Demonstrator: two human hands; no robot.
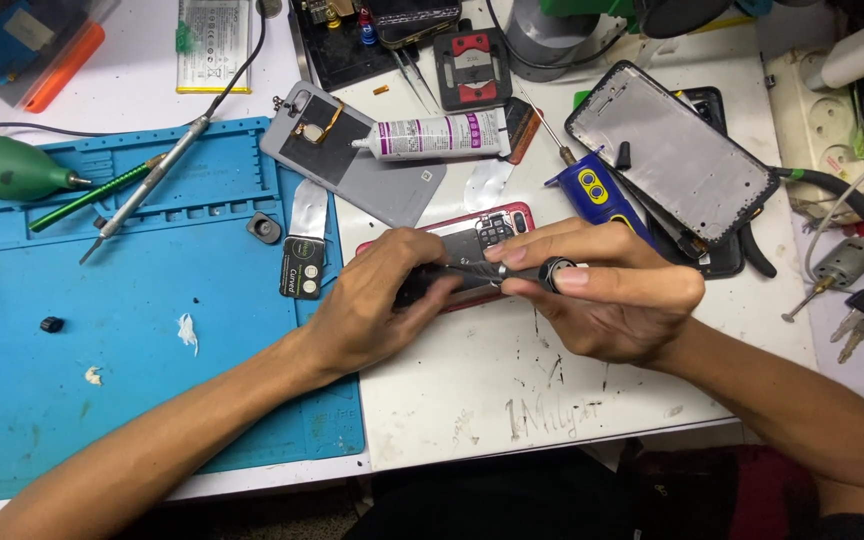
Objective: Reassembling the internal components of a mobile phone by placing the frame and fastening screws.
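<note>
Red-edged phone (482, 232) lies lengthwise across the desk (472, 400) under both your hands: left hand (382, 300) grips it, right hand (612, 300) pinches a screwdriver (522, 272).

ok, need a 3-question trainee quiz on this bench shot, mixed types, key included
1. True or false: the left hand rests on the red-edged opened phone.
2. What lies nearest the green air blower? A) keys B) blue mat C) glue tube
3. Fill in: the right hand pinches a slim ____ tool over the phone.

Key: 1 true; 2 B, the blue mat; 3 metal.
</note>
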